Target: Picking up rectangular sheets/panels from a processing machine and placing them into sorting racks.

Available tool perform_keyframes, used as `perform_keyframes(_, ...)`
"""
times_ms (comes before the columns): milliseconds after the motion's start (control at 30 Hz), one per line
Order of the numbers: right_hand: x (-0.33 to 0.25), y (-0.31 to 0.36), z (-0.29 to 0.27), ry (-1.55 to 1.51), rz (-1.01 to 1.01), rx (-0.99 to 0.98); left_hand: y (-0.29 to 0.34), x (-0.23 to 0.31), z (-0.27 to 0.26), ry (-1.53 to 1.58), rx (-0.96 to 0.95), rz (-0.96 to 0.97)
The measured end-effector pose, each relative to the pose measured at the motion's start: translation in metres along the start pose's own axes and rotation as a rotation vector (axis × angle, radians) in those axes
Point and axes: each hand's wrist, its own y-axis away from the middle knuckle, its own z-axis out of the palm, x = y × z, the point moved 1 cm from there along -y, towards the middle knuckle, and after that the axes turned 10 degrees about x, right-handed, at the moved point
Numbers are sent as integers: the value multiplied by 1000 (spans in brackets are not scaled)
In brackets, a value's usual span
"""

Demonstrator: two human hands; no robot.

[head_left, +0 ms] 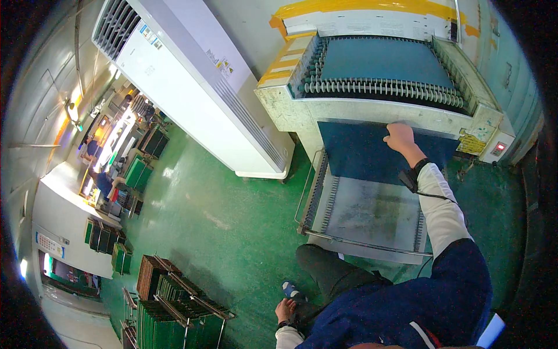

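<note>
My right hand (pixel 401 138) is closed on the top edge of a dark blue flat panel (pixel 354 147), which stands upright over a wheeled metal rack (pixel 372 210) with slotted sides. The panel is in front of a roller conveyor machine (pixel 395 107). On the machine's rollers lies another blue panel (pixel 381 61), flat. Low beside my leg hangs my left hand (pixel 285 310), its fingers loosely bent and nothing visible in them. It is nearest to my shoe and a rack of green boards (pixel 157 323).
A tall white air conditioner (pixel 203 87) stands left of the machine. A small control box with a lit red switch (pixel 499 148) is on the machine's right end. Green floor (pixel 226 232) spreads left of the rack. Far left, people work at a lit bench (pixel 113 142).
</note>
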Motion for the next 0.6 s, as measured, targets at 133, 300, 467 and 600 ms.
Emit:
perform_keyframes(133, 1, 0, 0, 2, -4, 7, 4, 2, 2, -21, 3, 16)
perform_keyframes(300, -2, -1, -1, 6, 8, -27, 5, 4, 2, -40, 34, 6)
perform_keyframes(467, 0, -2, 1, 15, 11, -26, 9, 5, 3, -15, -7, 32)
perform_keyframes(600, -2, -1, 2, 1, 0, -4, 10, 6, 0, -76, -51, 92)
